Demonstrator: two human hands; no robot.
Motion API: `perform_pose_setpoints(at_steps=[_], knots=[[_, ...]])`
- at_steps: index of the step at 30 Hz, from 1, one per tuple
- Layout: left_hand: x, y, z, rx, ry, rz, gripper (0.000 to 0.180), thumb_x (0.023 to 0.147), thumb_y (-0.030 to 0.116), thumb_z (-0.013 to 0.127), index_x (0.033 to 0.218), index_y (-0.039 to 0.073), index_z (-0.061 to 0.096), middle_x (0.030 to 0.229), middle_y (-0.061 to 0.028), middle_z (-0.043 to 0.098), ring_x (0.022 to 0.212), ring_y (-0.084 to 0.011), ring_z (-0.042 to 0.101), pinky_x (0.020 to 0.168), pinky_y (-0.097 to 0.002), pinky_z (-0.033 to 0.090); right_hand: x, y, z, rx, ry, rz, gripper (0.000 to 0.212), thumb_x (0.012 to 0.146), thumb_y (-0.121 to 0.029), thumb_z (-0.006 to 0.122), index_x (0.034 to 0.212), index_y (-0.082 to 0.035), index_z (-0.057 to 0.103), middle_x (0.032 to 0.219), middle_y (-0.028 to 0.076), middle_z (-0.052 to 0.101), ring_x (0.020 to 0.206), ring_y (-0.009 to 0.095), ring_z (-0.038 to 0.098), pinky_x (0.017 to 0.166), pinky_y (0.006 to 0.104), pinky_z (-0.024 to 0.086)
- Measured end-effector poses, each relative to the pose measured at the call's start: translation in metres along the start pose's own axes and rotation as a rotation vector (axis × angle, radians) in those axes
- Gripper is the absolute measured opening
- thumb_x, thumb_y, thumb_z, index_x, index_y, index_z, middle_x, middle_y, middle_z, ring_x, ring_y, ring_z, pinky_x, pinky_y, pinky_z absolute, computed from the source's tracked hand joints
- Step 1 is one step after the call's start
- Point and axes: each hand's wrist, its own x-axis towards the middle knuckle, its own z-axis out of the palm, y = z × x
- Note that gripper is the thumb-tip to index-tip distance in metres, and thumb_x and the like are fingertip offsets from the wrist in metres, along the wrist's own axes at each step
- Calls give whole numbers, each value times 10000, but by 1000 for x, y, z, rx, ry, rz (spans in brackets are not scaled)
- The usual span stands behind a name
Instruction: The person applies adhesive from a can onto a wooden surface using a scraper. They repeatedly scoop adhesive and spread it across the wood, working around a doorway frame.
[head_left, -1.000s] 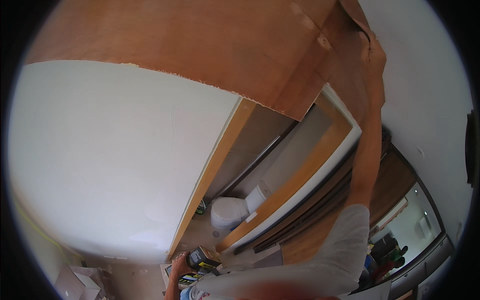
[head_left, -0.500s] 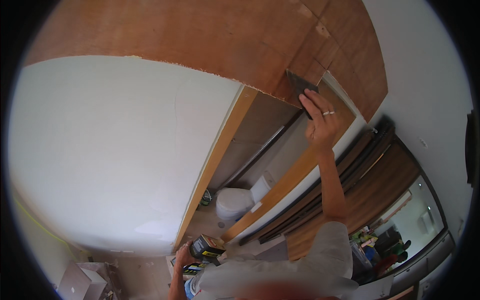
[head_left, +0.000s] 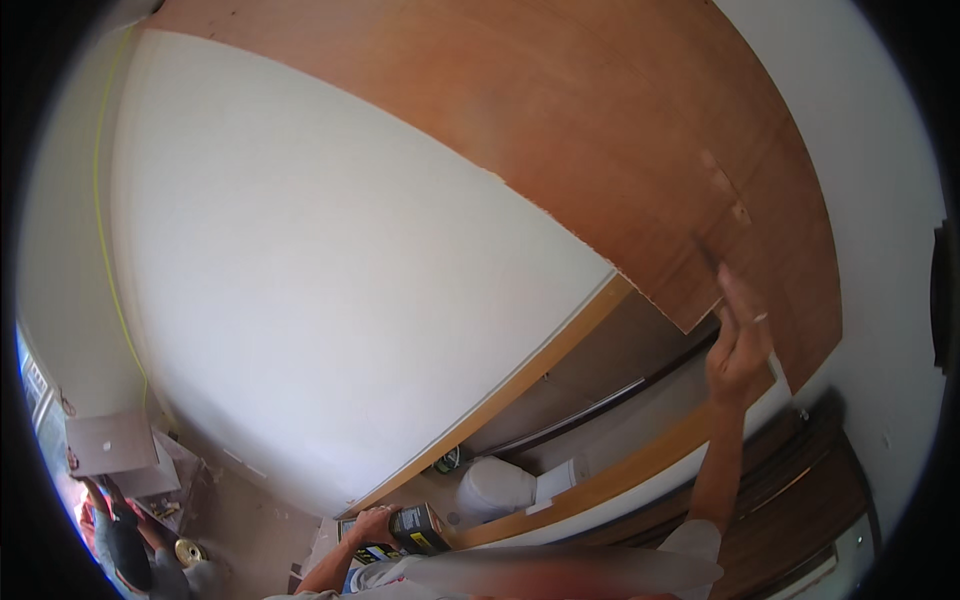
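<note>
In my right hand (head_left: 738,350) is a thin dark flat spreader (head_left: 706,253), seen nearly edge-on and blurred. It is raised to the reddish-brown plywood panel (head_left: 600,150) overhead, near the corner of a cut-out; whether it touches the wood I cannot tell. A ring shows on one finger. Low down, my left hand (head_left: 376,523) grips a black box-shaped tin (head_left: 418,526) with yellow markings, held close to my body. The tin's contents are out of sight.
A white wall (head_left: 330,250) meets the panel's rough edge. Past the timber-framed doorway (head_left: 540,365) are a toilet (head_left: 495,487) and a long rail. Dark boards (head_left: 790,465) lean at right. A person (head_left: 135,550) works at lower left beside a cardboard box (head_left: 108,443).
My view has swung left, bringing the other person into sight. My right hand has shifted along the panel and the spreader is turned more edge-on. The left hand still holds the tin.
</note>
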Motion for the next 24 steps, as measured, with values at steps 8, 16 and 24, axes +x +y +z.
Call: perform_pose_setpoints(at_steps=[8,16,24], knots=[[-17,6,8,-74,210,-86,1122,485,501,954,1474,168,543,1317,-178,690,1256,-366,643,1028,-504,506,244,2,91,-254,112,-268,336,1043,-79,577,1333,-203,693,1168,56,758,960,284,719,834,404,594],[-30,-4,26,-92,278,-226,1138,469,512,961,1477,187,544,1336,-159,688,1267,-369,639,1042,-526,506,317,-17,164,-340,3,-400,353,1011,-99,590,1325,-231,685,1121,33,751,908,292,699,784,417,585],[-30,-12,10,-72,186,-150,1135,469,482,975,1474,184,542,1314,-173,697,1244,-380,650,1018,-539,513,253,-27,173,-287,55,-526,340,970,-62,596,1258,-193,723,1174,14,744,1009,245,713,779,397,592]])
